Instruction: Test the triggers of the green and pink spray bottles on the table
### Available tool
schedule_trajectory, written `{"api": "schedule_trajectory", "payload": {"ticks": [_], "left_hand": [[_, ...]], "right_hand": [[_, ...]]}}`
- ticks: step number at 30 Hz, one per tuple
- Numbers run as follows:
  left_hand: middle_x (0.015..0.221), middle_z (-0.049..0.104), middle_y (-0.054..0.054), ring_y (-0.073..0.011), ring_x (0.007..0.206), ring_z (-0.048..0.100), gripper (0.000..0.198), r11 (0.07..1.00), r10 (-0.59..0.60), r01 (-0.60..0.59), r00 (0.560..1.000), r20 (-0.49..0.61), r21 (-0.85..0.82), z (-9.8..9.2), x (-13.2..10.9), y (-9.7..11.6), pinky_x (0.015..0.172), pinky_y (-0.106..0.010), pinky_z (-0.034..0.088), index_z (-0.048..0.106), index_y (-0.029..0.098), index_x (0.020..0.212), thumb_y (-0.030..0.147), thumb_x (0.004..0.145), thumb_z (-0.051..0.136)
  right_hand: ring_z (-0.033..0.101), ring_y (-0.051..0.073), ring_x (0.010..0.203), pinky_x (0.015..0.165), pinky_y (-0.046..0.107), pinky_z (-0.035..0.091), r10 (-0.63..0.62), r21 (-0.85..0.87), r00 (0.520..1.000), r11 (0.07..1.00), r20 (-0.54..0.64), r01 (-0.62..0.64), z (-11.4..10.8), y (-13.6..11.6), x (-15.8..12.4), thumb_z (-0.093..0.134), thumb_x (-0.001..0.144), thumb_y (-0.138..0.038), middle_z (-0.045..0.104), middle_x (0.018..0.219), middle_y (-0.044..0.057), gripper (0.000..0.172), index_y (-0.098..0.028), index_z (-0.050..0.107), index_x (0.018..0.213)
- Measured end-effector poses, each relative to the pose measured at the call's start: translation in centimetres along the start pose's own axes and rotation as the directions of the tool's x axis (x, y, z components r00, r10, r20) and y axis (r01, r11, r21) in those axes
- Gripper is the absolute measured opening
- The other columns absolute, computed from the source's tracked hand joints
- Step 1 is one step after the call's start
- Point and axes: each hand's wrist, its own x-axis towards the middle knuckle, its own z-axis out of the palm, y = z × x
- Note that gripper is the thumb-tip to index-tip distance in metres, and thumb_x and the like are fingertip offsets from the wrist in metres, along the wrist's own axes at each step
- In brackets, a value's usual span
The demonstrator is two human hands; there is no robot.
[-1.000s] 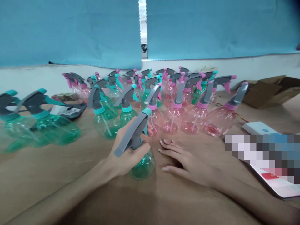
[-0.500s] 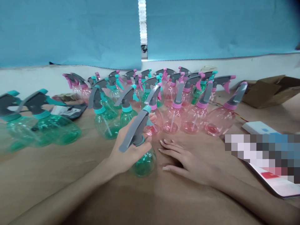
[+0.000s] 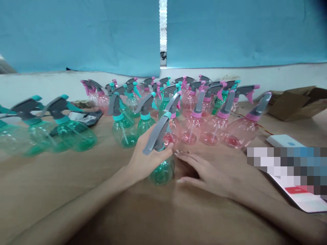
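My left hand (image 3: pixel 150 156) is closed around the neck of a green spray bottle (image 3: pixel 162 172), just under its grey trigger head. The bottle stands nearly upright on the brown table, and its teal nozzle points away from me. My right hand (image 3: pixel 201 170) rests to the right of it, palm down with the fingers stretched out; its fingertips come close to the bottle. Beyond the hands, a row of pink spray bottles (image 3: pixel 191 131) and green spray bottles (image 3: pixel 125 134) faces me, with several more packed behind. Further left are blurred green spray bottles (image 3: pixel 76 134).
A brown paper bag (image 3: pixel 296 103) lies at the back right. In front of it are a white box (image 3: pixel 283 140) and a flat, partly pixelated item (image 3: pixel 306 200). A dark package with a label (image 3: pixel 87 117) lies behind the left bottles. Blue curtains (image 3: pixel 81 34) hang at the back.
The view has shifted left, so most things appear further right. My right hand has come nearer to the green spray bottle, which my left hand still holds.
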Motion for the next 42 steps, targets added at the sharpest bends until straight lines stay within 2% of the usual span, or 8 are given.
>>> {"api": "schedule_trajectory", "payload": {"ticks": [7, 12, 15, 18, 26, 32, 38, 42], "left_hand": [[0.107, 0.066, -0.005, -0.0207, 0.089, 0.064, 0.047, 0.991, -0.039, 0.040, 0.999, 0.011, -0.125, 0.1, -0.5, 0.2, 0.077, -0.036, 0.055, 0.052, 0.025, 0.128, 0.035, 0.083, 0.066], [0.113, 0.064, -0.007, -0.0229, 0.099, 0.063, 0.053, 0.997, -0.021, 0.022, 1.000, 0.015, -0.078, -0.4, -1.0, 0.0, 0.088, -0.041, 0.051, 0.050, 0.023, 0.127, 0.039, 0.081, 0.070], [0.124, 0.058, -0.008, -0.0247, 0.110, 0.059, 0.059, 1.000, 0.015, -0.015, 1.000, 0.010, -0.027, -1.2, -1.7, 0.1, 0.095, -0.043, 0.047, 0.044, 0.023, 0.131, 0.037, 0.080, 0.071], [0.121, 0.059, -0.009, -0.0255, 0.109, 0.058, 0.056, 1.000, -0.001, 0.001, 1.000, 0.023, 0.022, -2.7, -3.0, 0.2, 0.093, -0.043, 0.047, 0.044, 0.022, 0.128, 0.035, 0.080, 0.069], [0.107, 0.058, -0.006, -0.0256, 0.100, 0.057, 0.032, 0.950, -0.007, 0.022, 0.999, -0.049, 0.313, -7.3, -6.9, -1.7, 0.088, -0.044, 0.048, 0.053, 0.021, 0.107, 0.040, 0.084, 0.064], [0.109, 0.061, -0.005, -0.0286, 0.104, 0.059, 0.030, 0.903, -0.022, 0.068, 0.993, -0.114, 0.423, -11.1, -8.8, -3.2, 0.088, -0.041, 0.049, 0.055, 0.023, 0.110, 0.042, 0.087, 0.062], [0.105, 0.064, -0.007, -0.0288, 0.096, 0.062, 0.040, 0.870, -0.106, 0.241, 0.944, -0.313, 0.431, -15.3, -9.2, -7.6, 0.084, -0.042, 0.050, 0.060, 0.022, 0.105, 0.056, 0.084, 0.061], [0.109, 0.067, -0.009, -0.0316, 0.096, 0.066, 0.052, 0.881, -0.177, 0.315, 0.911, -0.372, 0.353, -16.8, -7.7, -10.5, 0.078, -0.041, 0.053, 0.060, 0.020, 0.108, 0.063, 0.078, 0.062]], "right_hand": [[0.053, 0.032, 0.124, 0.096, 0.048, 0.048, -0.028, 0.096, 0.997, 0.995, -0.079, 0.036, -0.9, -3.8, 1.7, 0.066, 0.077, -0.061, 0.053, 0.140, 0.013, 0.081, -0.020, 0.036, 0.140], [0.063, 0.031, 0.104, 0.083, 0.047, 0.053, -0.007, 0.076, 0.992, 0.997, -0.125, 0.017, -0.3, -5.6, 2.8, 0.067, 0.076, -0.060, 0.065, 0.116, 0.013, 0.060, -0.019, 0.049, 0.115], [0.061, 0.032, 0.111, 0.087, 0.048, 0.051, -0.031, 0.065, 0.990, 0.997, -0.141, 0.041, 0.3, -6.0, 3.2, 0.066, 0.079, -0.056, 0.062, 0.123, 0.015, 0.061, -0.018, 0.046, 0.122], [0.056, 0.034, 0.119, 0.092, 0.050, 0.049, -0.048, 0.073, 0.991, 0.996, -0.127, 0.057, 0.7, -6.4, 3.7, 0.068, 0.078, -0.056, 0.055, 0.134, 0.017, 0.075, -0.018, 0.037, 0.134], [0.057, 0.033, 0.118, 0.093, 0.049, 0.049, -0.137, 0.078, 0.986, 0.986, -0.090, 0.144, 2.5, -9.0, 6.3, 0.069, 0.076, -0.056, 0.059, 0.131, 0.017, 0.079, -0.017, 0.039, 0.137], [0.058, 0.037, 0.116, 0.091, 0.051, 0.050, -0.208, -0.044, 0.978, 0.977, -0.010, 0.207, 2.2, -11.7, 9.7, 0.061, 0.078, -0.065, 0.059, 0.130, 0.020, 0.082, -0.009, 0.046, 0.136], [0.069, 0.026, 0.086, 0.088, 0.048, 0.050, -0.079, -0.061, 0.985, 0.996, -0.151, 0.070, 0.3, -12.3, 13.7, 0.057, 0.087, -0.055, 0.063, 0.124, 0.013, 0.059, -0.014, 0.054, 0.129], [0.061, 0.034, 0.110, 0.094, 0.048, 0.046, 0.004, -0.053, 0.979, 0.998, -0.206, -0.015, 1.2, -12.3, 15.3, 0.061, 0.087, -0.047, 0.057, 0.131, 0.021, 0.066, -0.006, 0.046, 0.136]]}}
